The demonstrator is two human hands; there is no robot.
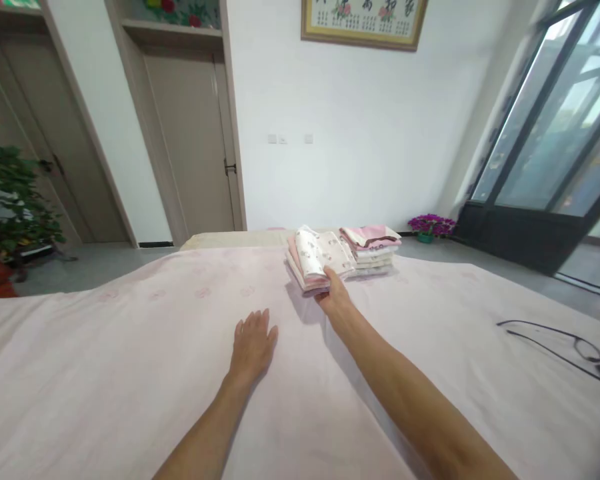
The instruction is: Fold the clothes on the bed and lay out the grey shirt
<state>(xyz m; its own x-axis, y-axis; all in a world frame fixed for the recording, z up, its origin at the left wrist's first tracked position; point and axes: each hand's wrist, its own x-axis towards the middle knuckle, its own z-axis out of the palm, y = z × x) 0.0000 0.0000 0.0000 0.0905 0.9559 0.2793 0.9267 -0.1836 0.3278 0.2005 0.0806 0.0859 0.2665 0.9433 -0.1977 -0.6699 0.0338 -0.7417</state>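
My left hand [253,343] lies palm down on the pale pink sheet [130,373], its fingers stretched forward, holding nothing. Farther out, my right hand [334,293] grips the near edge of a small pile of folded cloths [311,257], thumb on top and fingers below. The uppermost cloth is white with a small print, and pink layers show beneath it. Just right of this pile stands a second stack of folded cloths [373,250], pink on top with paler layers under it. Whether the gripped pile is lifted or resting, I cannot tell.
Black-framed glasses [583,350] lie on the sheet at the right. Beyond the sheet are a pot of purple flowers [431,227], a white wall [350,160] and a closed door [193,133]. A leafy plant [15,197] stands at the left, a dark-framed glass door [545,147] at the right.
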